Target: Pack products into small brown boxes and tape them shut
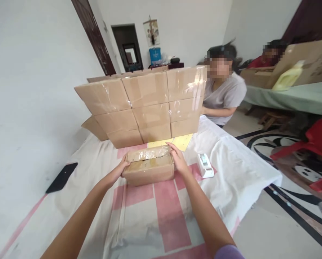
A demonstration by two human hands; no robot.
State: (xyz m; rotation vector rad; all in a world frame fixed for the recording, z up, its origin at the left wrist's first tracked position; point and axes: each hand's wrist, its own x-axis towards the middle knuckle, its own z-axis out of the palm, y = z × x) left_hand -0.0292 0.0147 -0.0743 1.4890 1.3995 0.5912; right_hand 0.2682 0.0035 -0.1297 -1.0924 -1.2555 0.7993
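Observation:
A small cardboard box point(150, 172) with shiny clear tape along its top sits on the cloth-covered table in front of me. My left hand point(124, 165) grips its left end, and my right hand point(178, 157) has hold of the opposite end near the top edge. Just behind it stands a wide cardboard wall point(150, 104) of taped panels in rows. Yellow sheets point(182, 142) lie under the wall's lower edge. To the right of my right hand is a white device point(205, 166) with a small screen.
The tablecloth point(139, 223) is white with pink blocks. A black phone-like slab point(62, 177) lies at left. Behind the cardboard wall's right end is a person point(226, 90); another person point(266, 57) is farther right. A red chair point(312, 151) and a yellow jug point(287, 77) are at right.

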